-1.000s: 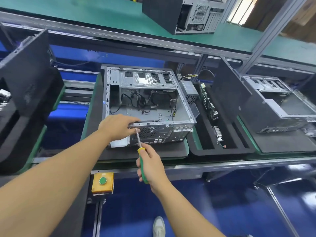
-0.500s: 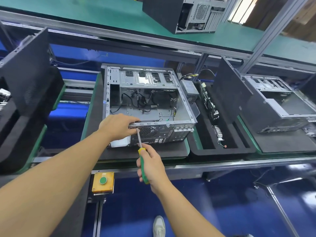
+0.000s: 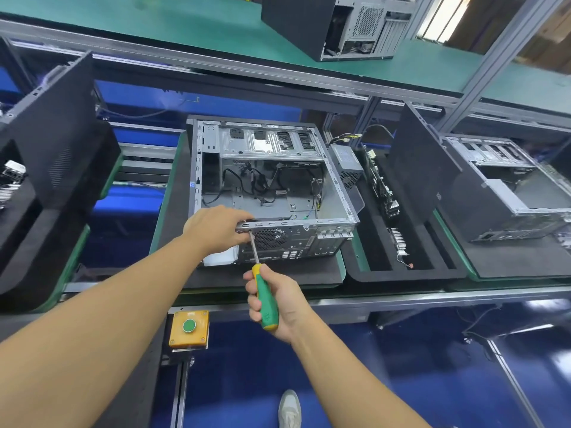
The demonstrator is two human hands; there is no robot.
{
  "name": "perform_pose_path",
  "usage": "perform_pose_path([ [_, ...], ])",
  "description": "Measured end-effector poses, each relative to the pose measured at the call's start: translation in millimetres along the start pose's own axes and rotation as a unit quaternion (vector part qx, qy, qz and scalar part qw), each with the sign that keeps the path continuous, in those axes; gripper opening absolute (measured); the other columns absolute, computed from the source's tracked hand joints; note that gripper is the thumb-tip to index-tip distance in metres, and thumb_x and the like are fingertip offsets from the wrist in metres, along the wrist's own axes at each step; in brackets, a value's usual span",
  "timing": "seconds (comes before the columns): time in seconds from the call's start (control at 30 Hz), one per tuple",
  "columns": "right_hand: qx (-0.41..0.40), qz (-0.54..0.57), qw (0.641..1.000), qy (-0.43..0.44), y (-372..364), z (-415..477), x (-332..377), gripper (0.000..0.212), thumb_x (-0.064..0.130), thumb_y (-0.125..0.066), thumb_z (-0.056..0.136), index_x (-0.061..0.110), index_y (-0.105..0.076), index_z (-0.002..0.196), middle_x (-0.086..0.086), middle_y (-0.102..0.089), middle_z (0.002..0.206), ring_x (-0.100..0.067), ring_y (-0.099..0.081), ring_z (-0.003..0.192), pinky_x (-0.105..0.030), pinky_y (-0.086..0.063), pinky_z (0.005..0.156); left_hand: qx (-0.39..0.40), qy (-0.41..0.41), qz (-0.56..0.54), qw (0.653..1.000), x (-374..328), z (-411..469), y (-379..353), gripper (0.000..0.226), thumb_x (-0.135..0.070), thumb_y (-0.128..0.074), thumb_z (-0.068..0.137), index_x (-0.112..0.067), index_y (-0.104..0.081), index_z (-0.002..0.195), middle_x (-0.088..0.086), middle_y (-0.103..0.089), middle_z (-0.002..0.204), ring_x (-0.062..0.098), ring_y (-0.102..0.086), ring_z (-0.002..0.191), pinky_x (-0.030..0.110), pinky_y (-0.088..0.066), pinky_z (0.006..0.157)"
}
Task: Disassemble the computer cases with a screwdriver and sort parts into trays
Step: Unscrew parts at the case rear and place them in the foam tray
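Observation:
An open grey computer case (image 3: 335,193) lies on its side on a black foam pad (image 3: 278,274), loose black cables inside. My left hand (image 3: 216,231) grips the near top rail of the case at its left corner. My right hand (image 3: 273,301) grips a green and yellow screwdriver (image 3: 266,301); its shaft slants up and its tip touches the rear panel just under my left fingers, beside the fan grille. To the right, a black foam tray (image 3: 401,274) holds a power supply (image 3: 347,163), a circuit board and small parts.
A second stripped case (image 3: 506,193) lies at the right behind a black side panel (image 3: 423,168). Black panels and foam stand at the left (image 3: 52,143). Another case (image 3: 340,24) sits on the green upper shelf. A yellow box with a green button (image 3: 189,327) hangs below the bench edge.
Both hands stay almost where they were. The screwdriver handle has shifted slightly in my right hand while its tip stays at the same spot on the rear panel.

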State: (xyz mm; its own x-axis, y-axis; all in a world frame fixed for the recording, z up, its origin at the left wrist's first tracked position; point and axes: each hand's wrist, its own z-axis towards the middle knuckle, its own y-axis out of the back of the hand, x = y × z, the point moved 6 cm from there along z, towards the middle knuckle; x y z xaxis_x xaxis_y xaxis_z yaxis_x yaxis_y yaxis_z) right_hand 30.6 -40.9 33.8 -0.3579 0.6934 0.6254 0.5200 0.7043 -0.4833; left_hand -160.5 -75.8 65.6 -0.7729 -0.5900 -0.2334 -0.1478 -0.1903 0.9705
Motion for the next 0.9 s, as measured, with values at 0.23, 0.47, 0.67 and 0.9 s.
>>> perform_pose_path([
  [0.23, -0.271, -0.599, 0.729, 0.191, -3, -11, 20, 0.025, 0.042, -0.053, 0.098, 0.021, -0.042, 0.091, 0.003, -0.053, 0.080, -0.022, -0.050, 0.068, -0.035, -0.036, 0.059, 0.011, 0.010, -0.006, 1.000, -2, 0, 2, 0.039, -0.058, -0.058, 0.089, -0.046, -0.060, 0.126, -0.018, -0.052, 0.080, 0.013, -0.052, 0.072, 0.030, -0.042, 0.064],
  [0.47, 0.053, -0.027, 0.994, -0.086, -2, 1, 11, 0.041, 0.033, -0.046, 0.095, -0.002, -0.063, 0.106, -0.011, -0.060, 0.079, -0.019, -0.051, 0.057, -0.028, -0.046, 0.049, 0.041, 0.008, -0.013, 0.999, -2, 2, 2, 0.043, -0.060, -0.059, 0.088, -0.046, -0.057, 0.129, -0.024, -0.042, 0.066, 0.011, -0.052, 0.070, 0.035, -0.053, 0.077],
  [0.67, -0.010, -0.178, 0.984, 0.020, 10, 3, 17, 0.023, 0.028, -0.055, 0.101, 0.009, -0.058, 0.089, -0.006, -0.069, 0.082, -0.015, -0.058, 0.056, -0.029, -0.048, 0.056, 0.033, -0.002, -0.021, 0.999, -3, 3, 4, 0.043, -0.059, -0.059, 0.089, -0.044, -0.058, 0.129, -0.019, -0.051, 0.077, 0.012, -0.053, 0.077, 0.032, -0.044, 0.069],
  [0.9, -0.074, -0.234, 0.969, 0.026, 6, 12, 0, 0.027, 0.035, -0.066, 0.092, 0.017, -0.045, 0.096, -0.009, -0.051, 0.088, -0.013, -0.051, 0.044, -0.028, -0.049, 0.048, 0.027, 0.002, -0.026, 0.999, -2, 3, 3, 0.039, -0.055, -0.060, 0.089, -0.044, -0.060, 0.127, -0.020, -0.044, 0.069, 0.013, -0.054, 0.080, 0.031, -0.040, 0.065],
])
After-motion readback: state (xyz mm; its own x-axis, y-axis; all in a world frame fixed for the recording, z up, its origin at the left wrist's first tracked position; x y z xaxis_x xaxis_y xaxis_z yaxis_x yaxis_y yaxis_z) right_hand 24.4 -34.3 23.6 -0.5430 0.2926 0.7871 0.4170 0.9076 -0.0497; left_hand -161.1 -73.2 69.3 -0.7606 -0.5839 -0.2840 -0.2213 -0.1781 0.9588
